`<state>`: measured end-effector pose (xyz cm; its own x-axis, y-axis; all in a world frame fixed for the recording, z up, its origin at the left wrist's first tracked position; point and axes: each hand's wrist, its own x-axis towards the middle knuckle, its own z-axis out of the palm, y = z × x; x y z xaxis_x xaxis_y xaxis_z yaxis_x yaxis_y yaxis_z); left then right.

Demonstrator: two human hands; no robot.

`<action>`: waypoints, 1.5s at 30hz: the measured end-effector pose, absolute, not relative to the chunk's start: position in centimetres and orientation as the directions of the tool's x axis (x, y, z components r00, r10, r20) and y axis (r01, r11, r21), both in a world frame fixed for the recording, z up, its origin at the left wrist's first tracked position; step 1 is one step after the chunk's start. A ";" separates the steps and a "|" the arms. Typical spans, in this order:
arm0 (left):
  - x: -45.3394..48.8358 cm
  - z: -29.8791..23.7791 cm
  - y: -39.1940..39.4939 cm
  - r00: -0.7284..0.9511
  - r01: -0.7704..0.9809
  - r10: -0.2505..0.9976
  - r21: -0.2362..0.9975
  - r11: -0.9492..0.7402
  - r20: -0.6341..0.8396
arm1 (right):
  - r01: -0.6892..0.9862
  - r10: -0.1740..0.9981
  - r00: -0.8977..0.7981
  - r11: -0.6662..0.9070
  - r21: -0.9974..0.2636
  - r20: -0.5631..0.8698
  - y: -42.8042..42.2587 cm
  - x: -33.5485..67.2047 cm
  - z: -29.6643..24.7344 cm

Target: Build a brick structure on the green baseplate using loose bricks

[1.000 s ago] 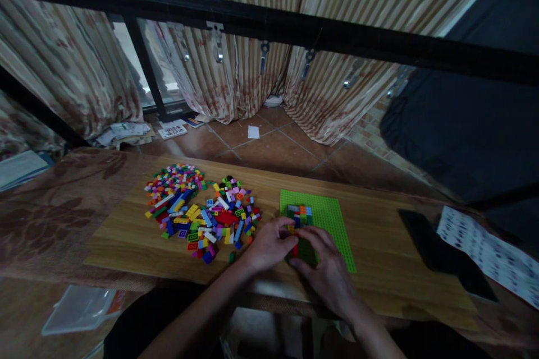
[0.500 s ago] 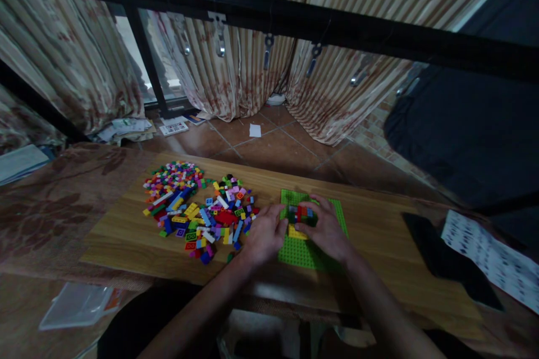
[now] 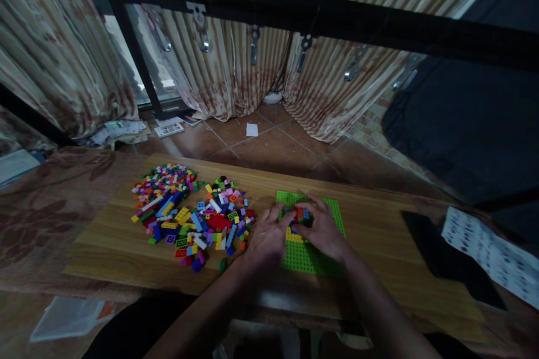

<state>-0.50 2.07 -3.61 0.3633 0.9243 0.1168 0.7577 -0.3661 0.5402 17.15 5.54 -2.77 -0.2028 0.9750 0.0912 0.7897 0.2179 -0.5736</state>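
A small build of toy bricks (image 3: 301,215), with red, blue and dark pieces on top, stands on a green baseplate (image 3: 309,261). Yellow bricks (image 3: 293,237) show along its near side. My right hand (image 3: 323,231) curls around the build from the right, thumb in front and fingers behind. From the left, my left hand (image 3: 267,238) closes its thumb and fingers on the build's left edge. Both hands hide part of the build, and I cannot make out any single brick between the left fingertips.
Loose toy bricks (image 3: 206,221) in many colours spread over the wooden board (image 3: 126,261) left of my hands, with a heap of smaller pieces (image 3: 168,179) behind them. To the right lie a black flat object (image 3: 438,258) and a printed sheet (image 3: 484,252). A dark metal rail (image 3: 273,5) crosses beyond.
My left thumb has moved up and across the left part of the build, and the left hand sits more over it. The right hand stays around the build. The camera view has shifted slightly.
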 end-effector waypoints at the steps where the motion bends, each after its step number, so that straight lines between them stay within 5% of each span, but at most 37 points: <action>1: -0.4 -3.6 2.0 0.375 0.760 0.920 0.532 -0.374 0.111 | 0.791 0.974 -0.205 0.220 -0.572 0.091 5.5 17.2 -2.8; 20: 0.5 -2.2 1.7 0.414 0.842 0.910 0.394 -0.369 -0.031 | 0.767 0.948 -0.313 0.292 -0.571 0.063 6.1 17.6 -2.9; 32: 0.9 -2.7 1.3 0.395 0.872 0.918 0.296 -0.391 0.050 | 0.739 0.938 -0.340 0.313 -0.597 0.071 5.9 17.9 -3.1; 39: 0.0 -1.8 1.1 0.385 0.818 0.919 0.430 -0.383 0.087 | 0.695 0.957 -0.172 0.287 -0.659 0.235 4.0 19.9 -1.7; 45: -3.6 1.0 2.7 0.152 0.642 0.942 0.695 -0.325 0.299 | 0.694 0.959 0.061 0.158 -0.702 0.276 1.4 20.3 0.1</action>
